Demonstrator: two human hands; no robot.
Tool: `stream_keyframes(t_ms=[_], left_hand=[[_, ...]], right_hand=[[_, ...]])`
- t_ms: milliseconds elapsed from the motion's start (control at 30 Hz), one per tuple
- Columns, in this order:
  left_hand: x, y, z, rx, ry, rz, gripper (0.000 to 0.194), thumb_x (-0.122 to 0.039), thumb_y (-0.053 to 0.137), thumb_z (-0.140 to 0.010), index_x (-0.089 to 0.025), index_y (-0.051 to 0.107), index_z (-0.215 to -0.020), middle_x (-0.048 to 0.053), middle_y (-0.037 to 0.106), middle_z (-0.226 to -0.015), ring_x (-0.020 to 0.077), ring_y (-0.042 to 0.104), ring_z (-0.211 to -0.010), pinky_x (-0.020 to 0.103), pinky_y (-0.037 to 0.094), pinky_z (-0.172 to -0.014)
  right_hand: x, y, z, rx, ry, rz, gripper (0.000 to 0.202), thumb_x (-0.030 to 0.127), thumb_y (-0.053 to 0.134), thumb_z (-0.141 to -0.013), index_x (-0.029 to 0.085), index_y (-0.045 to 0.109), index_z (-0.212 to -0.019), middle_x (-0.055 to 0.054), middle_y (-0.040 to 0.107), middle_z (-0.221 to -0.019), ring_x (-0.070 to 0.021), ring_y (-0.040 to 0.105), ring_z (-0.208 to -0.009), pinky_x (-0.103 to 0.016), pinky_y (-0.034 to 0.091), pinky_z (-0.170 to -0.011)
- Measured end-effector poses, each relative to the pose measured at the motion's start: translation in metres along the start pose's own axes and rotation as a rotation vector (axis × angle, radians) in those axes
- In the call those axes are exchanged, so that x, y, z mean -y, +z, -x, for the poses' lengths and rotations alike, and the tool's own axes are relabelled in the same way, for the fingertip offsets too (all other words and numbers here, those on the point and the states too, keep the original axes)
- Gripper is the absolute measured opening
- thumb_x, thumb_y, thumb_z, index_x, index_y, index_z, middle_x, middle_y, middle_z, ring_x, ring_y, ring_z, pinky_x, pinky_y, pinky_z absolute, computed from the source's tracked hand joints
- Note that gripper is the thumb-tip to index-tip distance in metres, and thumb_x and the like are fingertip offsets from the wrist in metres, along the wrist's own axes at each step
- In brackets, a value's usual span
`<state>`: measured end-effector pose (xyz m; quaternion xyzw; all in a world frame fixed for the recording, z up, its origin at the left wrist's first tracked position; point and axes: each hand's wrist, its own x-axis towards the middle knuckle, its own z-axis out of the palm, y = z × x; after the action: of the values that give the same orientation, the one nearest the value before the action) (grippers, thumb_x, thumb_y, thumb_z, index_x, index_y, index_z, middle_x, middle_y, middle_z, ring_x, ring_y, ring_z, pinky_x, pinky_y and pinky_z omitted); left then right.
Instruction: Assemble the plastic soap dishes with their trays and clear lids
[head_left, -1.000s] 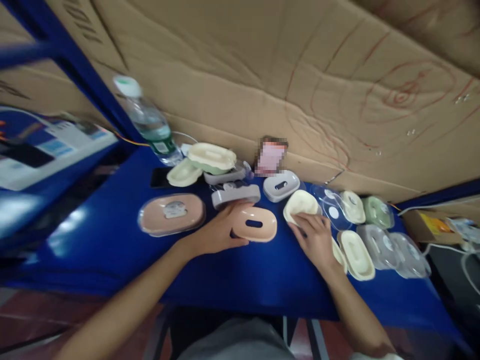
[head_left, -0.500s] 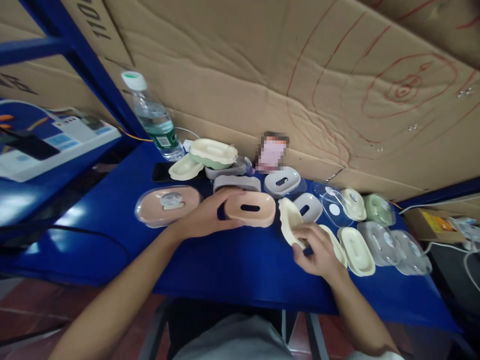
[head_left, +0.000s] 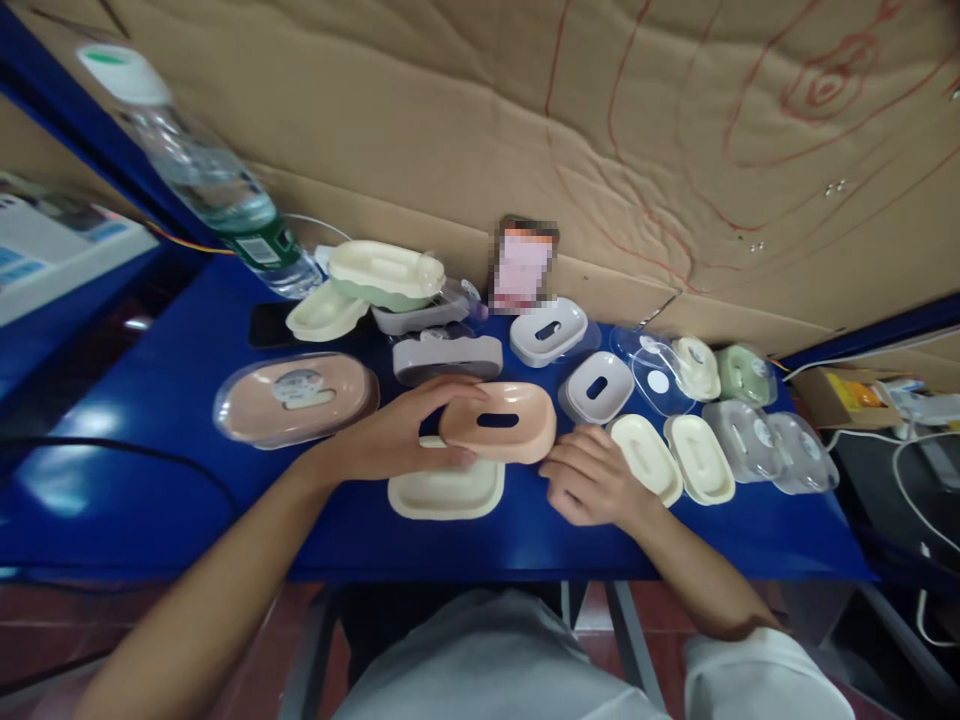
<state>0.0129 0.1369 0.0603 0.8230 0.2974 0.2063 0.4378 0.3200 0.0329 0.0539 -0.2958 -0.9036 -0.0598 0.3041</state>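
My left hand (head_left: 386,435) grips the left end of a peach oval soap dish (head_left: 529,423) with a slot in its middle, thumb on the near side and fingers on the far side. At the dish's right end, my right hand (head_left: 589,475) has its fingers curled against the rim. Below the peach dish lies a cream tray (head_left: 450,497), partly covered by it and my left fingers. Just behind stands a grey soap dish (head_left: 450,357). To the right of my right hand lie two cream trays, the nearer cream tray (head_left: 646,460) close to my knuckles.
A lidded peach box (head_left: 300,400) lies at left. A water bottle (head_left: 217,190) and a stack of cream and green dishes (head_left: 386,272) stand behind. Grey dishes (head_left: 598,385) and clear lids (head_left: 742,440) sit right. A phone (head_left: 523,265) leans against the cardboard wall (head_left: 420,130).
The cream tray that was in my right hand now lies below the peach dish. My right hand has moved left to the peach dish's right end. The view has shifted.
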Motion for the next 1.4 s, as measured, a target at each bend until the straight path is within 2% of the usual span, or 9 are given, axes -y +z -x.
stream_keyframes(t_ms=[133, 333, 533, 667, 800, 967, 1067, 1233, 1400], left_hand=[[-0.011, -0.002, 0.009, -0.039, 0.015, -0.097, 0.066, -0.056, 0.081, -0.09, -0.03, 0.061, -0.147, 0.008, 0.056, -0.16, 0.0317, 0.054, -0.149, 0.047, 0.046, -0.126], [-0.02, 0.032, 0.074, -0.221, -0.096, -0.321, 0.059, -0.058, 0.07, -0.099, -0.032, 0.056, -0.15, 0.009, 0.046, -0.166, 0.0321, 0.056, -0.147, 0.047, 0.051, -0.122], [-0.003, 0.06, 0.12, -0.241, -0.179, -0.384, 0.063, -0.064, 0.067, -0.099, -0.034, 0.055, -0.153, 0.008, 0.034, -0.177, 0.0354, 0.058, -0.148, 0.048, 0.059, -0.114], [0.001, 0.065, 0.116, -0.281, -0.078, -0.457, 0.057, -0.054, 0.062, -0.106, -0.034, 0.051, -0.159, 0.009, 0.033, -0.179, 0.0359, 0.05, -0.155, 0.052, 0.055, -0.119], [-0.002, 0.073, 0.113, -0.306, -0.031, -0.538, 0.062, -0.05, 0.065, -0.104, -0.034, 0.048, -0.162, 0.011, 0.032, -0.179, 0.0384, 0.044, -0.159, 0.062, 0.046, -0.125], [-0.015, 0.088, 0.104, -0.327, -0.081, -0.589, 0.054, -0.042, 0.062, -0.105, -0.035, 0.051, -0.157, 0.012, 0.041, -0.174, 0.0372, 0.051, -0.154, 0.069, 0.038, -0.126], [-0.021, 0.095, 0.089, -0.314, -0.106, -0.595, 0.054, -0.04, 0.062, -0.104, -0.034, 0.051, -0.156, 0.013, 0.045, -0.172, 0.0372, 0.05, -0.155, 0.071, 0.034, -0.126], [-0.017, 0.097, 0.07, -0.291, -0.125, -0.495, 0.064, -0.042, 0.066, -0.103, -0.033, 0.042, -0.16, 0.014, 0.044, -0.172, 0.0342, 0.047, -0.157, 0.065, 0.032, -0.129], [-0.012, 0.095, 0.075, -0.366, -0.153, -0.383, 0.067, -0.047, 0.069, -0.101, -0.032, 0.041, -0.16, 0.013, 0.045, -0.17, 0.033, 0.046, -0.157, 0.058, 0.036, -0.13]], right_hand=[[0.007, -0.009, -0.004, -0.088, 0.071, 0.004, 0.028, 0.021, 0.069, -0.095, 0.026, 0.07, -0.122, -0.007, 0.076, -0.114, -0.0252, 0.071, -0.11, -0.043, 0.057, -0.094], [0.018, 0.013, -0.007, 0.206, 0.028, 0.002, 0.047, 0.05, 0.069, -0.104, 0.026, 0.065, -0.144, -0.013, 0.066, -0.149, -0.0294, 0.052, -0.149, -0.05, 0.04, -0.125], [0.027, 0.034, 0.001, 0.333, -0.022, -0.032, 0.04, 0.031, 0.066, -0.107, 0.029, 0.065, -0.146, -0.006, 0.065, -0.155, -0.0267, 0.048, -0.153, -0.049, 0.036, -0.128], [0.037, 0.04, 0.0, 0.313, -0.09, 0.013, 0.043, 0.012, 0.058, -0.105, 0.026, 0.067, -0.144, -0.006, 0.07, -0.149, -0.0214, 0.053, -0.148, -0.043, 0.041, -0.124], [0.031, 0.03, -0.007, 0.333, -0.121, -0.036, 0.03, 0.029, 0.06, -0.11, 0.026, 0.072, -0.137, -0.006, 0.072, -0.146, -0.0211, 0.057, -0.145, -0.044, 0.04, -0.125], [-0.012, -0.005, -0.007, 0.211, 0.463, 0.254, 0.047, 0.045, 0.057, -0.111, 0.023, 0.063, -0.151, -0.016, 0.065, -0.154, -0.034, 0.055, -0.147, -0.056, 0.039, -0.121], [-0.034, -0.016, 0.001, 0.275, 0.708, 0.377, 0.048, 0.046, 0.06, -0.109, 0.017, 0.067, -0.145, -0.02, 0.07, -0.145, -0.0397, 0.063, -0.134, -0.059, 0.042, -0.114], [-0.024, -0.016, 0.004, 0.476, 0.577, 0.164, 0.037, 0.028, 0.055, -0.111, 0.019, 0.067, -0.145, -0.016, 0.074, -0.14, -0.0319, 0.068, -0.129, -0.054, 0.044, -0.115], [-0.029, -0.046, 0.014, 0.498, 0.477, 0.037, 0.056, 0.037, 0.057, -0.11, 0.033, 0.046, -0.164, -0.01, 0.048, -0.17, -0.0304, 0.044, -0.158, -0.062, 0.033, -0.128]])
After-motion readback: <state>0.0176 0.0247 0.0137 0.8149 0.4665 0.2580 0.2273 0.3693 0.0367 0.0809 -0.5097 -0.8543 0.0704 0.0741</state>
